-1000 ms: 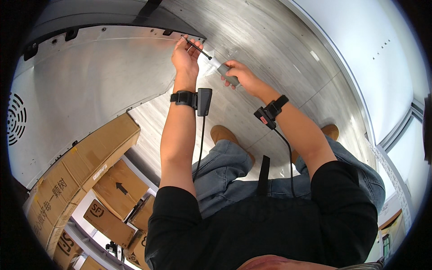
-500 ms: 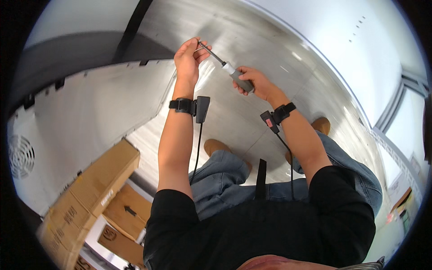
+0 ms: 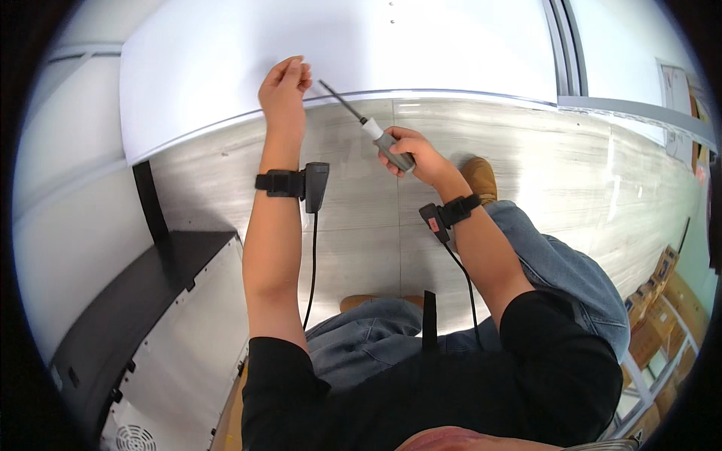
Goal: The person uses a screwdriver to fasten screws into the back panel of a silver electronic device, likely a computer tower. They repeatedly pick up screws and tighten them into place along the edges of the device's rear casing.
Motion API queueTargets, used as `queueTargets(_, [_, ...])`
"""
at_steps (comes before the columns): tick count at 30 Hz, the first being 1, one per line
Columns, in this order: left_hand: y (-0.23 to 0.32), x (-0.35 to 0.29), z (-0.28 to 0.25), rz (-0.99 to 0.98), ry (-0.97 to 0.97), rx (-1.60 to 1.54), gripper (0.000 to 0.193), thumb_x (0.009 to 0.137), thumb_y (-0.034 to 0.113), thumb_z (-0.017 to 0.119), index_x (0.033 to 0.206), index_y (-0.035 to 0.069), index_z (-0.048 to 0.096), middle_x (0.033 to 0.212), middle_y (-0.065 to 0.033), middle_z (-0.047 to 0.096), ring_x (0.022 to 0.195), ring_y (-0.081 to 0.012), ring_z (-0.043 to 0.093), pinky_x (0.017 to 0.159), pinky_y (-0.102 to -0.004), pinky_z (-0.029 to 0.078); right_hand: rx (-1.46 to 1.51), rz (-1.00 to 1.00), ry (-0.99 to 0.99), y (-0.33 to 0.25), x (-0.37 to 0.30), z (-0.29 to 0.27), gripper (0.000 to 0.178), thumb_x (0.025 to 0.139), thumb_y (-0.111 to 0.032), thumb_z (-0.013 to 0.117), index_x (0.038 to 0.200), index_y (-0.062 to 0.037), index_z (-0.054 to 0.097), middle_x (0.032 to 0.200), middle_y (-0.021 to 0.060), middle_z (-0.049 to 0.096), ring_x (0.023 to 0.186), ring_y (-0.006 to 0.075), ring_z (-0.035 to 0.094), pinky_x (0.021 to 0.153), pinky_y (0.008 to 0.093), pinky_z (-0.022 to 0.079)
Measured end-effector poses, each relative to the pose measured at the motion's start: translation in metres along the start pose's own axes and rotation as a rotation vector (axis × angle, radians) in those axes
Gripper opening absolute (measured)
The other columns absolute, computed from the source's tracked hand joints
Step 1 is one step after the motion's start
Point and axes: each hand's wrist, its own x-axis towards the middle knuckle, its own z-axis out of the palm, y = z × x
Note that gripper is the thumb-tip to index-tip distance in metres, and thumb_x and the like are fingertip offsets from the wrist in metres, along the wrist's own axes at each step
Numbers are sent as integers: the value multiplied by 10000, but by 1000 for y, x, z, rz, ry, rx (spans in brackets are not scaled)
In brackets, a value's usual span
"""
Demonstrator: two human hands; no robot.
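My right hand [image 3: 412, 154] is wrapped round the grey and white handle of a screwdriver [image 3: 389, 144]. Its dark shaft points up and to the left. Just left of the screwdriver's tip, and apart from it, my left hand [image 3: 286, 84] is raised with its fingers pinched together. Whatever those fingers may hold is too small or hidden to make out. Behind the left hand stands a large white panel [image 3: 451, 52]. Each wrist wears a black strap with a small box and a cable.
A grey tiled floor [image 3: 353, 248] lies below my hands. At the lower left stands a black and white metal cabinet [image 3: 180, 331] with a round vent. Cardboard boxes [image 3: 650, 338] sit on a rack at the far right. A grey metal frame [image 3: 632, 110] runs beside the panel.
My view and body have turned to the right, so the white panel now lies straight ahead. My left hand has come away from the screwdriver's tip; my right hand keeps its hold.
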Motion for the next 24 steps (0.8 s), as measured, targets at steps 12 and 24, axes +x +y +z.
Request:
queueTargets(12, [-48, 24, 86, 813, -196, 884, 89, 817, 182, 694, 845, 101, 717, 776, -10, 668, 787, -190, 583, 711, -318, 475, 280, -184, 191, 29, -26, -33, 360, 755, -224, 532, 1051, -19, 542, 769, 79, 614, 591, 144, 551, 495, 270, 407])
queueTargets(24, [-78, 35, 94, 988, -131, 968, 88, 754, 194, 744, 813, 129, 734, 761, 13, 636, 824, -219, 539, 785, -360, 426, 361, -206, 190, 53, -27, -39, 351, 785, -204, 506, 1079, -17, 541, 771, 84, 613, 583, 150, 552, 496, 270, 409])
